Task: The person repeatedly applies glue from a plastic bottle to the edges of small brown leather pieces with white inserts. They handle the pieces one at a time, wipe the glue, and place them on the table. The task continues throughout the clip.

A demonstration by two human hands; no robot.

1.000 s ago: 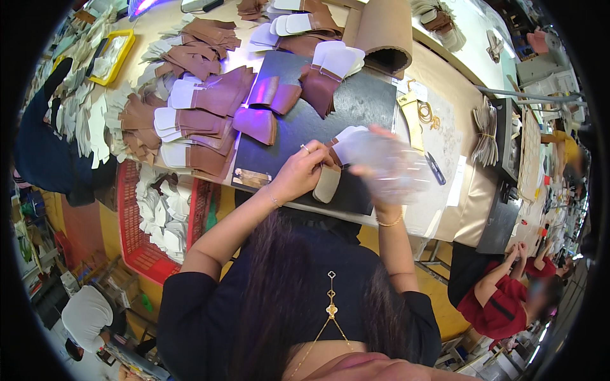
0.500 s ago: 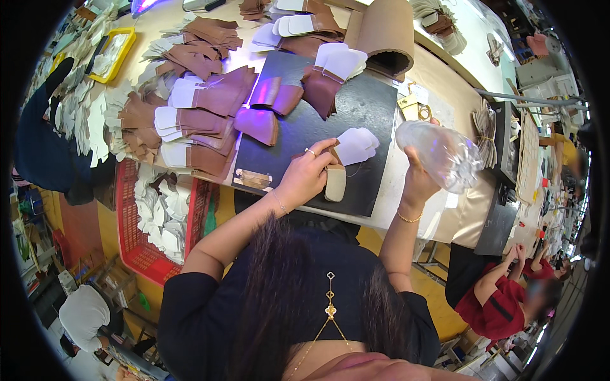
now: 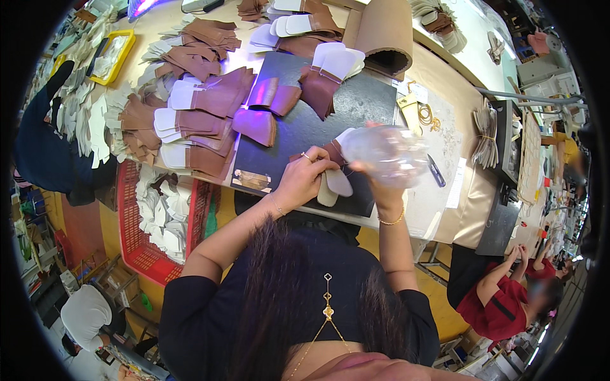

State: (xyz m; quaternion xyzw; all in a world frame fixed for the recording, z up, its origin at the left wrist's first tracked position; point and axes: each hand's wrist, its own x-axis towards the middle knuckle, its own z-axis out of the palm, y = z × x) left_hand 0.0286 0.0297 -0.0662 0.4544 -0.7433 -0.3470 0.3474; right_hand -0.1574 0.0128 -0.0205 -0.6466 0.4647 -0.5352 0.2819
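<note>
My left hand [image 3: 304,178] presses a brown and white leather piece [image 3: 332,184] down on the dark cutting mat [image 3: 356,108]. My right hand [image 3: 372,181] grips a clear plastic bottle [image 3: 384,152], held on its side just above that piece and blurred by motion. More brown pieces with white tabs [image 3: 203,108] lie fanned out across the left of the mat and the table. A purple-lit piece [image 3: 254,124] rests on the mat's left part.
A cardboard roll [image 3: 384,35] lies at the mat's far edge. A red basket [image 3: 143,247] of white cut pieces stands left of me, below the table. Scissors [image 3: 436,170] lie right of the mat. A person in red [image 3: 505,298] sits at the right.
My right hand has brought the clear bottle back from the right side to just over the piece under my left hand. The left hand has stayed put.
</note>
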